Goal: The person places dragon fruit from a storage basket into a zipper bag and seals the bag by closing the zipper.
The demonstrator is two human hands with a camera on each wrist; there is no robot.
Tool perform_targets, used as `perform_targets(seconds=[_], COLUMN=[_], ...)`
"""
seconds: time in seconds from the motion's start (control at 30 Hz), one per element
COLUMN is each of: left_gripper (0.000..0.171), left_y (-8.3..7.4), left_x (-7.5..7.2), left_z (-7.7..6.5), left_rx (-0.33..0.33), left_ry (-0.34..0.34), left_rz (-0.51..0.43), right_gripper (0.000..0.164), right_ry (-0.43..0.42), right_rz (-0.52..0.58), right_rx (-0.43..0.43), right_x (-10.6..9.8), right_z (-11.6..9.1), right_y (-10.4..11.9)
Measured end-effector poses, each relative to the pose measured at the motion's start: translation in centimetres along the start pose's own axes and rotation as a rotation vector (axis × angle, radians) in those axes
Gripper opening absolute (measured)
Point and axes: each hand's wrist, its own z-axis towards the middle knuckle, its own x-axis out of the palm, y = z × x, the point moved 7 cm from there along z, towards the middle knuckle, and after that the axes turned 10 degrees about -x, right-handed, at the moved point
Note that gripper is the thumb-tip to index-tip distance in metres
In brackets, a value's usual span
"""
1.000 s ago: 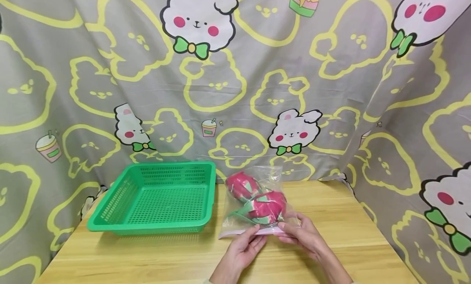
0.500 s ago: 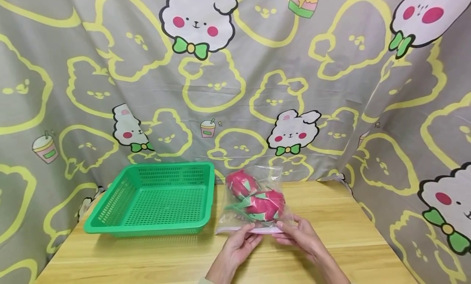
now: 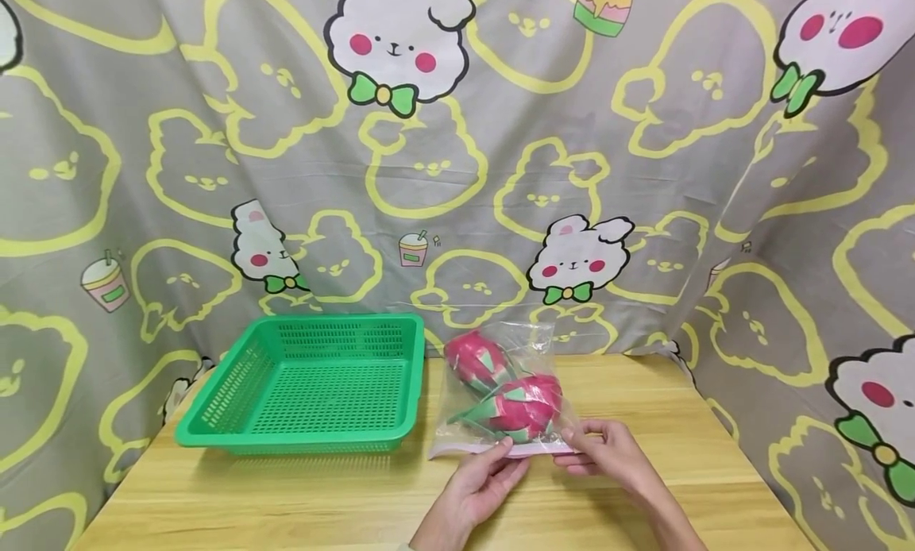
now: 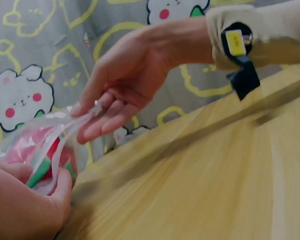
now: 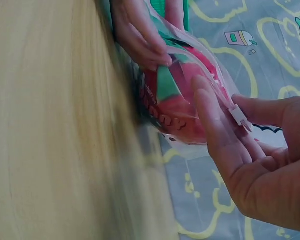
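Observation:
A clear zip bag (image 3: 534, 338) lies on the table with its zip edge toward me. Inside are two pink-and-green dragon fruits, the nearer dragon fruit (image 3: 529, 404) overlapping the farther dragon fruit (image 3: 473, 356). My left hand (image 3: 477, 487) pinches the middle of the zip edge, thumb on top and fingers beneath. At the bag's right corner, my right hand (image 3: 611, 460) holds the edge between thumb and fingers. The right wrist view shows a small white slider (image 5: 239, 116) at that thumb. In the left wrist view, the two zip strips (image 4: 65, 137) stand apart between the hands.
A green plastic basket (image 3: 300, 440) with perforated sides stands on the table (image 3: 322, 503) left of the bag. A grey curtain (image 3: 443, 281) printed with cartoon figures hangs behind the table and along both sides.
My right hand has moved right along the zip edge to the bag's corner, away from my left hand. The left hand keeps its pinch. The head view has shifted slightly.

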Motion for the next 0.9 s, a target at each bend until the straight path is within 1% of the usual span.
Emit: perform_targets(seconds=[0.07, 0.13, 0.23, 0.3, 0.37, 0.43, 0.5, 0.6, 0.8, 0.9], left_gripper=[0.04, 0.039, 0.041, 0.038, 0.031, 0.024, 0.022, 0.027, 0.033, 0.041], left_y=[0.5, 1.2, 2.3, 2.8, 3.1, 3.3, 3.5, 3.7, 4.3, 4.7], left_x=[0.3, 0.8, 1.6, 1.9, 1.8, 1.6, 1.5, 1.6, 2.4, 3.0], left_z=[-0.2, -0.3, -0.3, -0.3, -0.3, -0.3, -0.3, -0.3, -0.3, -0.2], left_rx=[-0.015, -0.042, -0.085, -0.085, -0.07, -0.048, -0.043, -0.054, -0.087, -0.1], left_ry=[-0.011, -0.001, 0.024, 0.033, 0.019, 0.004, -0.003, 0.003, -0.008, -0.007], left_rz=[-0.008, -0.006, 0.008, 0.019, 0.015, 0.002, -0.007, -0.016, -0.036, -0.045], right_gripper=[0.03, 0.028, 0.035, 0.041, 0.046, 0.046, 0.044, 0.039, 0.035, 0.033], right_ry=[0.018, 0.035, 0.074, 0.103, 0.13, 0.139, 0.126, 0.098, 0.046, 0.011], right_rz=[0.019, 0.037, 0.068, 0.093, 0.103, 0.095, 0.061, 0.008, -0.095, -0.13], right_rx=[0.0, 0.002, -0.001, 0.003, 0.002, 0.002, -0.002, -0.014, -0.058, -0.058], right_x=[-0.1, -0.1, -0.3, -0.4, -0.6, -0.9, -1.4, -2.0, -2.7, -3.0], right_z=[0.0, 0.1, 0.0, -0.2, -0.4, -0.7, -0.9, -1.1, -1.2, -1.2], right_y=[0.0, -0.1, -0.1, 0.0, 0.2, 0.5, 0.8, 1.3, 1.9, 1.9])
